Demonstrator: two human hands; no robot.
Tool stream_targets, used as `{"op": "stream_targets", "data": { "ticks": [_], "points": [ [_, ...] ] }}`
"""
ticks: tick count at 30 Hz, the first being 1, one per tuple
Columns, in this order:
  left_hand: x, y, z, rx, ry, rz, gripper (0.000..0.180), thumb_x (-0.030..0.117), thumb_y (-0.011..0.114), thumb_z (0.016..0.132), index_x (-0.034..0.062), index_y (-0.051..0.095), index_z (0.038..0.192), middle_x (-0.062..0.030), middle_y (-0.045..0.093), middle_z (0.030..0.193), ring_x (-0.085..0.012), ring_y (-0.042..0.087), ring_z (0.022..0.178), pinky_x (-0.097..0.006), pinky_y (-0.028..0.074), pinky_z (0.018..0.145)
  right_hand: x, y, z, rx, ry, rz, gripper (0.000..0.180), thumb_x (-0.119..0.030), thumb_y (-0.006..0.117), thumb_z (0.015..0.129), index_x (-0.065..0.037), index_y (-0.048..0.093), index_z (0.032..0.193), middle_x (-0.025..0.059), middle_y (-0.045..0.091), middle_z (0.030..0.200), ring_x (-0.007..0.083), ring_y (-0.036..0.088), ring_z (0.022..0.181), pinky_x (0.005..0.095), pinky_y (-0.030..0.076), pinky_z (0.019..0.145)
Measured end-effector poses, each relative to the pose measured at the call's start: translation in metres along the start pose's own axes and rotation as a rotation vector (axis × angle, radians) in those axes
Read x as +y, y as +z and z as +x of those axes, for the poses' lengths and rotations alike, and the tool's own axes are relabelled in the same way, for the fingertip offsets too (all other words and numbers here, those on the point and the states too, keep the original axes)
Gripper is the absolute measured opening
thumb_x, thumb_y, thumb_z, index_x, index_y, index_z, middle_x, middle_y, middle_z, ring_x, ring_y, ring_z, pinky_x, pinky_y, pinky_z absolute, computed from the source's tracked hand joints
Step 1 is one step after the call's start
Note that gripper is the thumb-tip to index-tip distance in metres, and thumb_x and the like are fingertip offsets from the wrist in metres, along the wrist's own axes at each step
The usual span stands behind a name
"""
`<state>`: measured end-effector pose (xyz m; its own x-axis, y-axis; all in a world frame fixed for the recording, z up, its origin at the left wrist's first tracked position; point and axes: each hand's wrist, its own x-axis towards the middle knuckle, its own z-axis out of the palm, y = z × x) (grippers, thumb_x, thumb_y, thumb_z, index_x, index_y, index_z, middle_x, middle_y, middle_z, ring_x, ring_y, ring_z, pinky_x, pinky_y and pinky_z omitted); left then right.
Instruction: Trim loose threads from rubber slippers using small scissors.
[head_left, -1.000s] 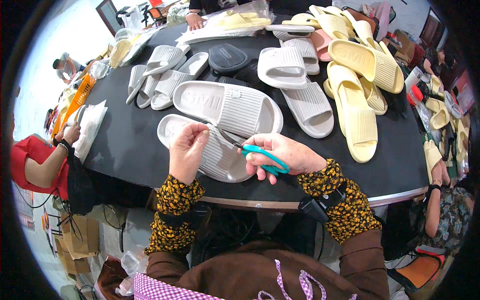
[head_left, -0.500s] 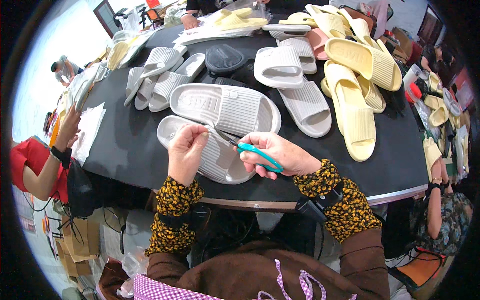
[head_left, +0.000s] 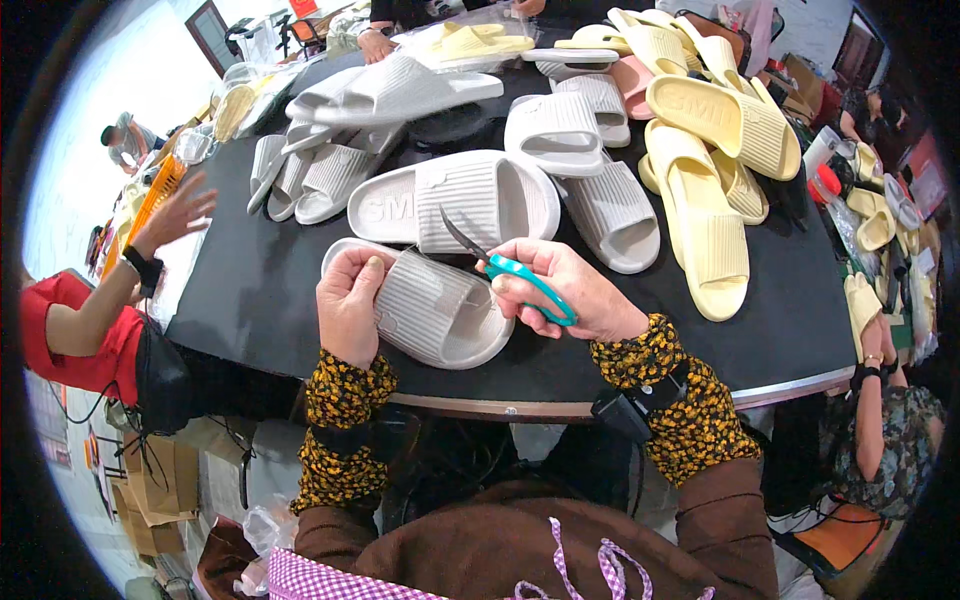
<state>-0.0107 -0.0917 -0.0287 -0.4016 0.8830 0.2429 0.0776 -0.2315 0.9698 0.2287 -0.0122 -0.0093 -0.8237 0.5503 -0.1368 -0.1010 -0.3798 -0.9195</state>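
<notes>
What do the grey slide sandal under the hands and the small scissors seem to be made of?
The grey slide sandal looks like moulded foam or soft rubber: matte, one colour, with ribs formed into the strap and thick rounded edges. The left hand rests on it. The scissors, in the right hand, appear to have dark metal blades and glossy teal handles, probably plastic.

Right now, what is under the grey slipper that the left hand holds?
The grey slipper lies on the black table. Its sole, and the table directly beneath, cannot be seen.
</notes>
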Motion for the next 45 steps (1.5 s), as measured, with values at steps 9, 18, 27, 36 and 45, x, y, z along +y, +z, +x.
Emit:
{"op": "stream_targets", "data": {
  "ticks": [9,18,27,36,45],
  "points": [
    [0.017,0.015,-0.006,0.137,0.387,0.545,0.028,-0.002,0.056,0.080,0.0030,0.057,0.107,-0.0114,0.053,0.111,-0.0204,0.056,0.091,-0.030,0.047,0.079,-0.002,0.002,-0.001,0.068,-0.080,0.080,0.029,-0.017,0.060,0.087,-0.004,0.052,0.112,0.0004,0.057,0.069,0.0013,0.048,0.045,0.0157,0.037,0.036],
    [0.022,0.045,-0.014,-0.213,0.580,1.034,0.031,0.001,0.057,0.073,0.0156,0.066,0.100,-0.0166,0.049,0.123,-0.0351,0.046,0.111,-0.048,0.036,0.092,-0.003,-0.001,-0.001,0.119,-0.150,0.115,0.029,-0.021,0.058,0.089,-0.006,0.053,0.113,0.0006,0.056,0.071,0.0021,0.047,0.045,0.0165,0.037,0.036],
    [0.013,0.035,-0.006,-0.251,0.514,0.833,0.011,0.001,0.059,0.078,0.0037,0.060,0.089,-0.0154,0.057,0.111,-0.0296,0.056,0.098,-0.035,0.045,0.084,-0.003,-0.002,-0.002,0.134,-0.157,0.135,0.029,-0.023,0.060,0.088,-0.006,0.053,0.112,0.0006,0.056,0.071,0.0021,0.047,0.046,0.0163,0.037,0.036],
    [0.027,0.021,-0.002,-0.085,0.111,-0.043,0.010,0.005,0.047,0.093,-0.0001,0.054,0.097,-0.0144,0.062,0.105,-0.0161,0.058,0.098,-0.028,0.042,0.088,-0.002,-0.005,-0.001,0.109,-0.200,0.193,0.029,-0.017,0.063,0.084,-0.004,0.053,0.108,0.0026,0.058,0.071,0.0032,0.050,0.046,0.0172,0.037,0.033],
    [0.040,0.015,0.015,-0.118,0.083,-0.384,0.011,0.010,0.047,0.094,0.0020,0.053,0.098,-0.0169,0.064,0.091,-0.0226,0.062,0.083,-0.035,0.049,0.077,-0.001,-0.002,0.000,0.125,-0.176,0.134,0.029,-0.019,0.063,0.085,-0.004,0.054,0.108,0.0028,0.058,0.071,0.0029,0.050,0.046,0.0167,0.038,0.034]
  ]
}}
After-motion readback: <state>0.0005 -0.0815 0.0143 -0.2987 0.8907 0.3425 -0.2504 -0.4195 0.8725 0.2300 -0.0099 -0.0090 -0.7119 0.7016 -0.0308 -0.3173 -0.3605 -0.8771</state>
